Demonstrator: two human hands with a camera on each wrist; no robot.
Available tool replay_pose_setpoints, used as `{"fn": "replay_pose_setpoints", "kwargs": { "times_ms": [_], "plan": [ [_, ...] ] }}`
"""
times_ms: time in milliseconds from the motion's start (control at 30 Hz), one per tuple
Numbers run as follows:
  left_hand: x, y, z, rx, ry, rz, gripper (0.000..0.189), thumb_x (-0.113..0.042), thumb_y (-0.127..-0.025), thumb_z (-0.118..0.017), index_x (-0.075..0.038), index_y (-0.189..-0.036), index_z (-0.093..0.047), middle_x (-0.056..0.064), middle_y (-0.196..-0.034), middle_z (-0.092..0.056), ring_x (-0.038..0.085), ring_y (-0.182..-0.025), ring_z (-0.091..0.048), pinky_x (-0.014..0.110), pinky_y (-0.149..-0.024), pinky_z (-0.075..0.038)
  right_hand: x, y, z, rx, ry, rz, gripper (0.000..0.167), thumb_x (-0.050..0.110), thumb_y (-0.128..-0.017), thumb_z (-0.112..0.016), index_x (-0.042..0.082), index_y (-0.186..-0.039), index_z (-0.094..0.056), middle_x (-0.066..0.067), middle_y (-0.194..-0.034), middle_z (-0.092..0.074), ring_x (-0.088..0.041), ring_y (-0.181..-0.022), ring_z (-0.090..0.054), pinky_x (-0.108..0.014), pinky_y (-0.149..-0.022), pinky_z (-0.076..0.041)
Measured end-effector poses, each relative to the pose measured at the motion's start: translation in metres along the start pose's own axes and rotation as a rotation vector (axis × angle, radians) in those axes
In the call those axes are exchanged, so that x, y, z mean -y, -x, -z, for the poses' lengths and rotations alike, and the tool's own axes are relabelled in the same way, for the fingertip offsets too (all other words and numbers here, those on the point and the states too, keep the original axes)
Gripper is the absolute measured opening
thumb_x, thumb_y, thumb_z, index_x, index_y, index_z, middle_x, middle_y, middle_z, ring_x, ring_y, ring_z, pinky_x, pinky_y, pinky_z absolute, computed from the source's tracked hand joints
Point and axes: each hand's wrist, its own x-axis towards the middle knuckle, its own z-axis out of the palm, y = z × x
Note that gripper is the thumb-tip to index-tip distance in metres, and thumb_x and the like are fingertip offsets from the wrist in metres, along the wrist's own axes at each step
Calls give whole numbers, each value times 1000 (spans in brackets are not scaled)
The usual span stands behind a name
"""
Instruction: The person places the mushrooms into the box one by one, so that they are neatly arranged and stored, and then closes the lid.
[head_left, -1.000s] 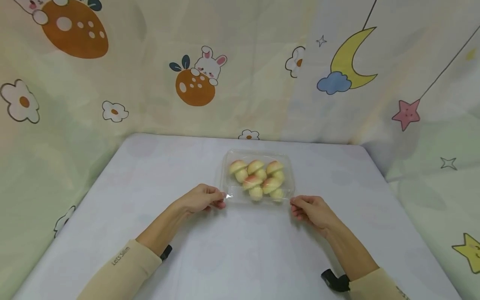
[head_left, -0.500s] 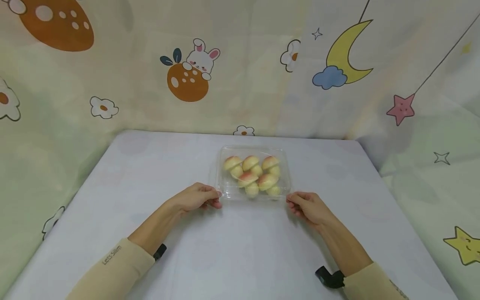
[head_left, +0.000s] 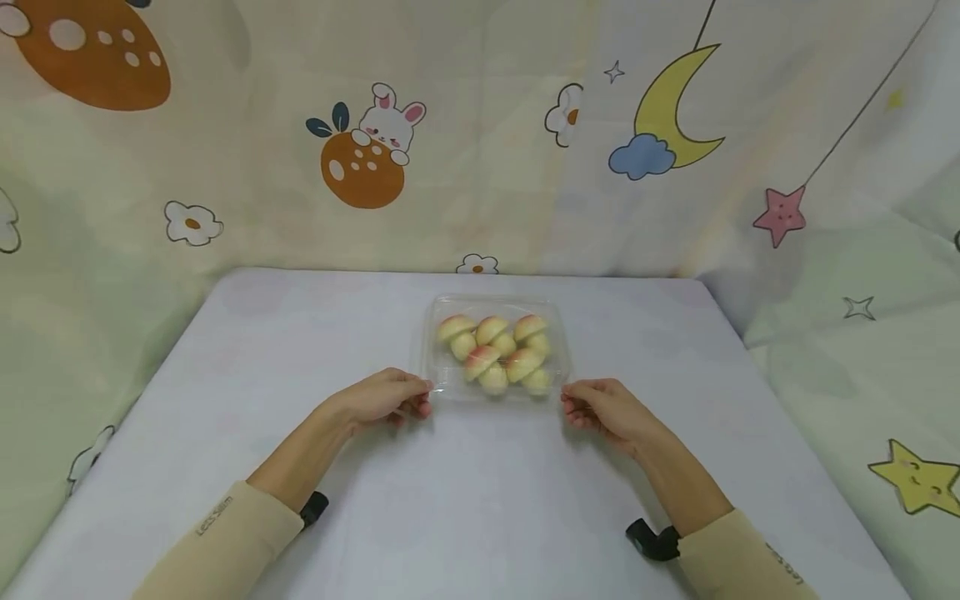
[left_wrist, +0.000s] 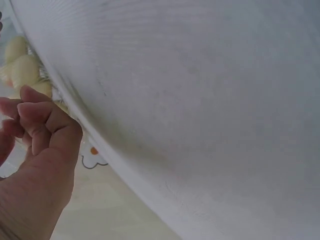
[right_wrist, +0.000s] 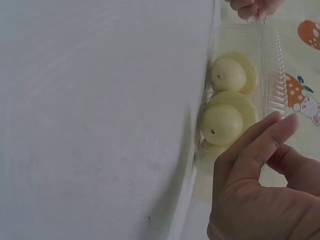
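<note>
A clear plastic container (head_left: 491, 392) with a lid sits on the white-covered table. Inside lie several pale yellow, mushroom-shaped pieces (head_left: 492, 379) with reddish caps. At its front left corner my left hand (head_left: 384, 396) pinches the rim between thumb and fingers. My right hand (head_left: 609, 410) does the same at the front right corner. From the right wrist view, the container's rim (right_wrist: 266, 75) runs from the thumb and forefinger of this hand to the other hand's fingertips. In the left wrist view, bent fingers partly hide the yellow pieces (left_wrist: 25, 70).
The white tablecloth (head_left: 487, 500) spreads in front of and around the container. Behind the table's far edge hangs a cream cloth backdrop (head_left: 480, 167) with rabbits, flowers and a moon. Black wrist cameras (head_left: 652, 540) stick out by the beige sleeves (head_left: 225, 533).
The head view has swung a little, so backdrop, container and hands all appear farther left. Both hands keep their places at the container's front corners.
</note>
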Motion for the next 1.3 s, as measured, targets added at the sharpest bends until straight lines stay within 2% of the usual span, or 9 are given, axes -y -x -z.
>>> {"fn": "replay_pose_setpoints", "kwargs": {
  "times_ms": [200,333,467,667,900,1000,1100,1200,1300],
  "plan": [
    [-4,-4,0,5,-26,-7,37,-37,-105,-57,-2,-105,-68,3,-92,-70,20,-89,-67,31,-72,-46,4,3,5,1,-1,-19,35,19,-104,-56,-14,-116,-59,-1,-85,-67,-6,-70,-66,-17,-66,-57],
    [-9,-5,-1,16,-51,-19,43,-43,-105,-56,-2,-114,-69,4,-99,-72,20,-92,-68,31,-73,-47,4,7,11,0,6,-16,41,21,-105,-55,-15,-125,-56,-3,-89,-68,-7,-69,-66,-18,-66,-58],
    [-13,-2,1,-1,-81,-22,49,-49,-104,-55,-4,-122,-67,6,-108,-73,22,-98,-68,32,-76,-49,6,11,15,6,34,-4,45,22,-105,-56,-14,-132,-53,-6,-94,-66,-9,-71,-65,-20,-68,-58],
    [-15,4,4,-53,-140,-43,54,-50,-104,-54,-3,-128,-61,12,-123,-70,26,-106,-66,35,-82,-51,6,16,21,4,111,11,52,35,-105,-60,-8,-131,-47,-13,-111,-61,-16,-87,-66,-26,-78,-59],
    [-11,11,2,-90,-267,-45,56,-54,-106,-48,-4,-132,-55,12,-120,-67,24,-97,-63,35,-78,-50,8,18,27,6,177,50,59,39,-106,-57,-8,-138,-42,-26,-132,-55,-28,-105,-65,-36,-91,-59],
    [-10,12,2,-117,-292,-55,59,-56,-107,-42,-5,-134,-53,12,-121,-65,25,-98,-63,36,-80,-48,11,18,30,0,245,68,62,44,-106,-54,-6,-142,-42,-28,-140,-52,-34,-117,-63,-42,-98,-56],
    [-10,13,5,-151,-353,-77,60,-58,-107,-37,-8,-137,-50,11,-122,-66,26,-104,-63,41,-87,-48,14,20,32,1,360,91,65,49,-106,-51,3,-151,-39,-24,-152,-42,-41,-130,-55,-54,-108,-47],
    [-9,15,8,-171,-438,-105,60,-59,-108,-32,-11,-142,-45,12,-126,-66,28,-111,-63,48,-95,-47,19,20,36,-16,499,127,70,55,-106,-47,13,-159,-31,-20,-162,-26,-47,-136,-49,-65,-110,-39],
    [-9,15,11,-195,-519,-141,63,-58,-108,-30,-12,-149,-39,16,-136,-63,33,-121,-61,54,-101,-47,26,17,40,-54,599,152,74,61,-104,-45,19,-162,-24,-17,-166,-16,-47,-142,-41,-70,-109,-36]
  ]
}}
